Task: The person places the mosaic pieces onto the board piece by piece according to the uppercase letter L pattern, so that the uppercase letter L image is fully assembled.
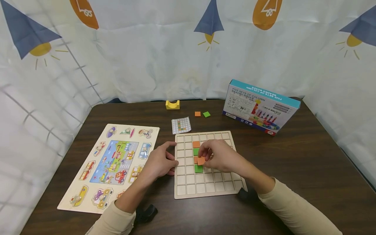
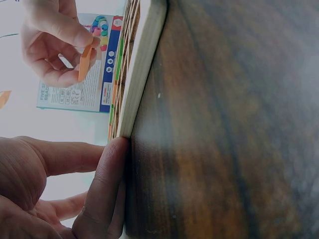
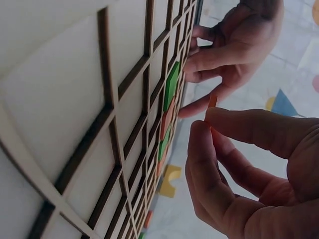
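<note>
A pale wooden grid board (image 1: pixel 210 187) lies on the table with a column of tiles in its cells: an orange tile (image 1: pixel 196 144), a green tile (image 1: pixel 195 152), another orange tile partly covered, and a lower green tile (image 1: pixel 198 168). Just above this column my right hand (image 1: pixel 221 156) pinches an orange square tile (image 2: pixel 85 63) between thumb and fingertips. In the right wrist view the held tile shows edge-on, apart from the board. My left hand (image 1: pixel 161 160) touches the board's left edge with extended fingers, as the left wrist view shows up close.
Behind the board lie a printed grid card (image 1: pixel 181 125), a loose orange tile (image 1: pixel 197 114), a loose green tile (image 1: pixel 207 114) and a yellow arch block (image 1: pixel 172 105). A bead-set box (image 1: pixel 259 107) stands back right. A knobbed picture puzzle (image 1: pixel 85 156) lies left, under my left forearm.
</note>
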`<move>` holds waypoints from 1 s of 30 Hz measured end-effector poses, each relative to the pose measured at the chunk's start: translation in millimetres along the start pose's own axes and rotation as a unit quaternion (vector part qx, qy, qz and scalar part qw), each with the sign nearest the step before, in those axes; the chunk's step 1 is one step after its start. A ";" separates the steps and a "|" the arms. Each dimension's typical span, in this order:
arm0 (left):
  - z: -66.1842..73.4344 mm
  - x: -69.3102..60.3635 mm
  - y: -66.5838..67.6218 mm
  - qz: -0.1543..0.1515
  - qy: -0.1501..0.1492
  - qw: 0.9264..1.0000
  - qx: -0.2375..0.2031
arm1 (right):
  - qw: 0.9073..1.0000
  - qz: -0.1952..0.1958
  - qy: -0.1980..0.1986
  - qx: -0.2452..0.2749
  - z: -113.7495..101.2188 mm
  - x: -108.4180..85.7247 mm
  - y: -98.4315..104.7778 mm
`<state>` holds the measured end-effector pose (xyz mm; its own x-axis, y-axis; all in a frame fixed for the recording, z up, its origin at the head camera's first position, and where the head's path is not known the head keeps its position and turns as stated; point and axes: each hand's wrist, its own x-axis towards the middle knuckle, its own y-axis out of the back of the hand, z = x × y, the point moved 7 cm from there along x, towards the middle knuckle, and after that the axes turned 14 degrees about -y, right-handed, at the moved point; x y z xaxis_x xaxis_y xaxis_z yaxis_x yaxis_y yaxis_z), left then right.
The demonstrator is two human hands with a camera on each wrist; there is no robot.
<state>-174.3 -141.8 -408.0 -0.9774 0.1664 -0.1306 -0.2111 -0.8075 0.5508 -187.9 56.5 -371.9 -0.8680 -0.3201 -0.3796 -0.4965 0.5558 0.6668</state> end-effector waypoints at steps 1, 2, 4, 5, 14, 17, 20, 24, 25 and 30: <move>0.0 -0.2 0.0 0.000 0.000 1.000 0.000 | 1.000 -0.002 0.000 -0.003 -0.2 -0.6 -1.2; 0.0 -0.3 -0.1 -0.001 0.000 1.000 -0.001 | 1.000 -0.004 0.000 -0.006 -0.6 -1.3 -2.2; -0.3 -0.5 -0.3 -0.002 0.000 1.000 -0.002 | 1.000 -0.010 0.001 -0.012 -1.1 -2.7 -4.8; -0.3 -0.5 -0.4 -0.002 0.000 1.000 -0.003 | 1.000 -0.012 0.002 -0.014 -1.5 -3.3 -6.2; -1.0 0.6 0.3 0.002 0.001 1.000 -0.009 | 0.999 -0.034 0.013 -0.016 -3.9 -6.4 -17.4; -1.0 1.0 -0.2 0.002 0.002 1.000 -0.011 | 0.999 -0.042 0.018 -0.021 -4.3 -7.8 -21.4; -1.3 1.2 -0.7 0.001 0.003 1.000 -0.012 | 0.998 -0.048 0.027 -0.030 -5.0 -9.6 -24.7; -0.8 1.0 -0.5 0.001 0.003 1.000 -0.012 | 0.997 -0.049 0.042 -0.044 -5.8 -11.5 -27.8; -0.9 1.2 -0.5 0.000 0.002 1.000 -0.011 | 0.997 -0.049 0.045 -0.047 -5.7 -11.7 -28.6; -1.0 1.4 0.1 -0.002 0.002 1.000 -0.007 | 0.995 -0.050 0.053 -0.061 -5.5 -11.7 -32.7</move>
<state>-175.6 -142.2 -409.0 -0.9764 0.1678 -0.1357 -0.2149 -0.8150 0.5382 -161.5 37.9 -385.7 -0.8060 -0.4515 -0.3828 -0.5708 0.4213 0.7048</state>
